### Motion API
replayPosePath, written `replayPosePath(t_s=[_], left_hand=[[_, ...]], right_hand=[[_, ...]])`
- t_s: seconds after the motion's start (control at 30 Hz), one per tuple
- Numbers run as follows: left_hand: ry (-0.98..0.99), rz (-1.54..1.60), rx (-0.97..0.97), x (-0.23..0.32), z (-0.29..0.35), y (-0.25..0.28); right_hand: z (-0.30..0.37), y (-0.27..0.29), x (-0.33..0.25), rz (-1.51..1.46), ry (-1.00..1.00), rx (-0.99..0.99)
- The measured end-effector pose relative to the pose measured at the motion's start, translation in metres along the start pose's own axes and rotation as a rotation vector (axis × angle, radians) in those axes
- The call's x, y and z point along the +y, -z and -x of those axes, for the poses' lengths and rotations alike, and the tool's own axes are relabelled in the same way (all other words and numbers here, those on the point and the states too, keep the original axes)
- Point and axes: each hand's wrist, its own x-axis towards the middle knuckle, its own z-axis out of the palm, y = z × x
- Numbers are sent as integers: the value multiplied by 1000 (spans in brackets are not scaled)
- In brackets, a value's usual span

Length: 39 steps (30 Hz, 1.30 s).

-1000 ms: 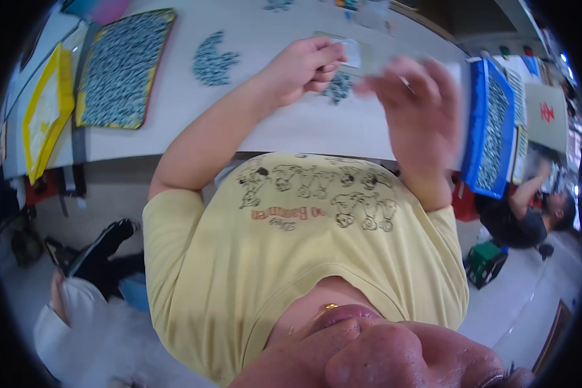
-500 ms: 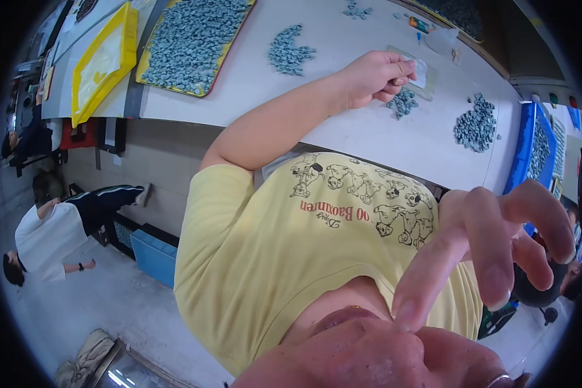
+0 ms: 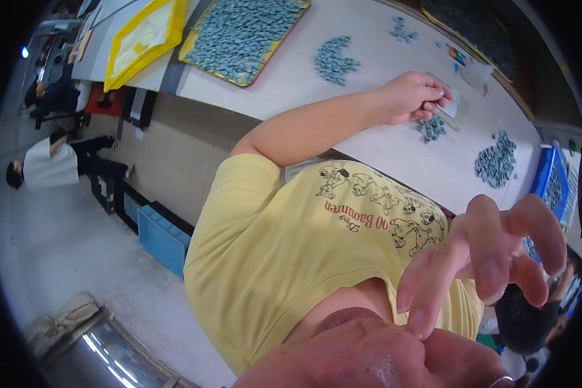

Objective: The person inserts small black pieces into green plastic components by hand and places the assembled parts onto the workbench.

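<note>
My left hand reaches across the white table. Its thumb and fingers are pinched together over a pale greenish flat pad with a whitish patch. Whatever the fingertips hold is too small to make out. Just below this hand lies a small heap of grey-teal pieces, and a larger heap sits to its right. Raised close to the camera, my right hand has its fingers bent and spread apart, with nothing visible in them.
A yellow-edged tray full of the same pieces stands at the upper left, beside a yellow frame-like tray. Another heap lies mid-table. At right is a blue bin. A person is on the left.
The whole view has shifted, so the table and trays appear farther right and the heaps lower. My left hand stays pinched at the pad. My right hand remains raised with fingers spread.
</note>
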Motion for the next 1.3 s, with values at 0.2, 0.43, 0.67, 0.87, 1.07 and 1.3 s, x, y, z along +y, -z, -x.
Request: replayPosePath(t_s=[0.2,0.43,0.67,0.87,1.07,1.3], left_hand=[[-2,54,-15,12,11,-4],[-65,77,6,14,24,-2],[-83,73,-20,8,23,-3],[-113,80,22,6,23,7],[-107,40,-65,-4,4,0],[-104,-33,-27,-16,-12,-18]], right_hand=[[1,-9,16,-2,66,66],[-7,-10,39,58,121,96],[-29,-20,21,108,-127,129],[-27,-3,3,53,-276,86],[17,-7,-4,210,12,220],[122,33,-115,1967,129,1168]])
